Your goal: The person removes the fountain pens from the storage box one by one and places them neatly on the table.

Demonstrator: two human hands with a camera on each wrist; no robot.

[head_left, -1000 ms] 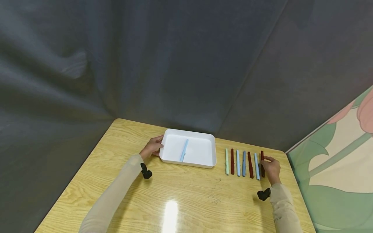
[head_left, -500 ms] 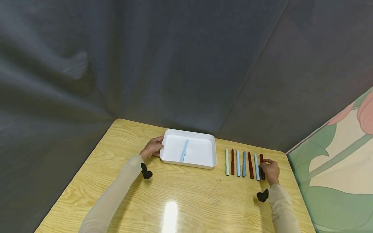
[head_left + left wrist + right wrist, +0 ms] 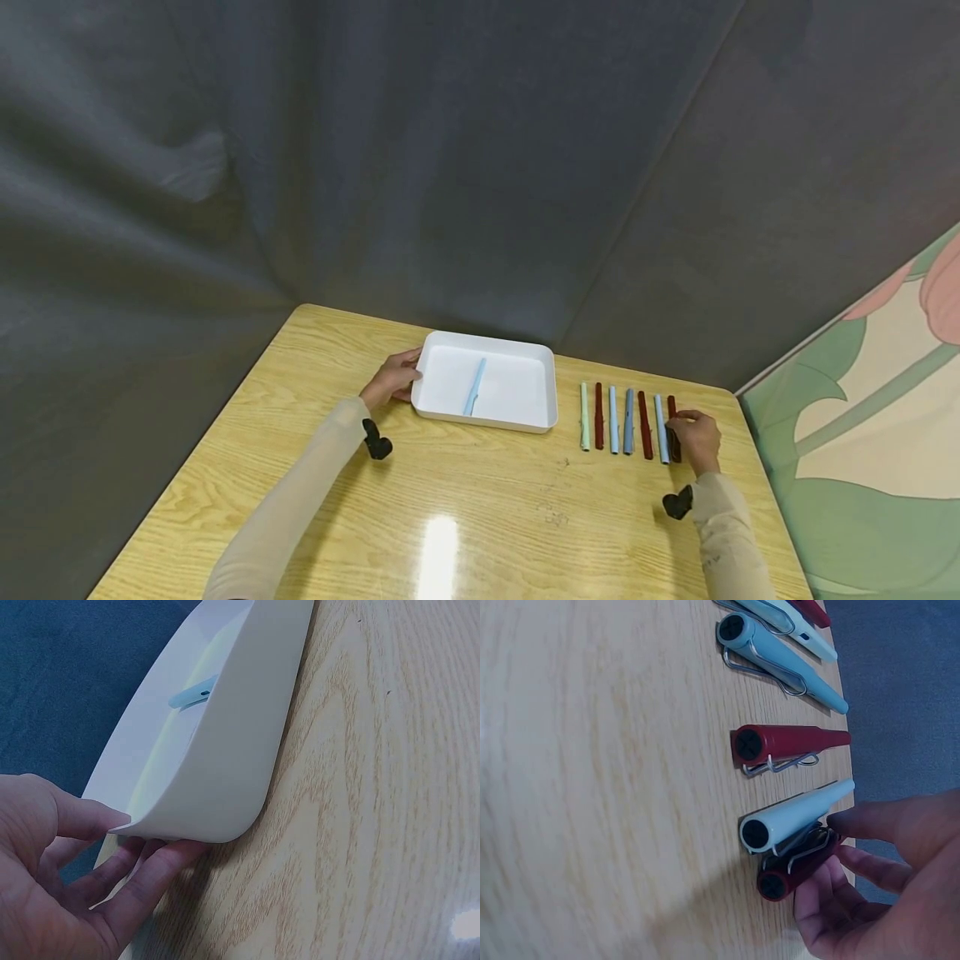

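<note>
My left hand (image 3: 392, 377) pinches the left end of a shallow white tray (image 3: 521, 392), thumb over the rim and fingers against the outer wall. Inside the tray lies a light blue pen (image 3: 474, 387). At the right, my right hand (image 3: 696, 440) holds a dark red pen (image 3: 806, 866) by its far part, between thumb and fingers. Its black-ended cap with a wire clip points toward the person, close beside a light blue pen (image 3: 799, 814). Past that lie another dark red pen (image 3: 787, 742) and a grey-blue pen (image 3: 780, 664).
Further left in the row are a light blue pen (image 3: 613, 421), a dark red pen (image 3: 598, 417) and a pale green pen (image 3: 584, 417). A wooden table (image 3: 495, 517) carries everything. Dark curtain (image 3: 465, 167) hangs behind, and a flower-patterned panel (image 3: 862, 433) stands right.
The right hand has shifted the dark red pen slightly toward the person and left, its far end now leaning left, nearer the light blue pen. The left hand and tray stay put.
</note>
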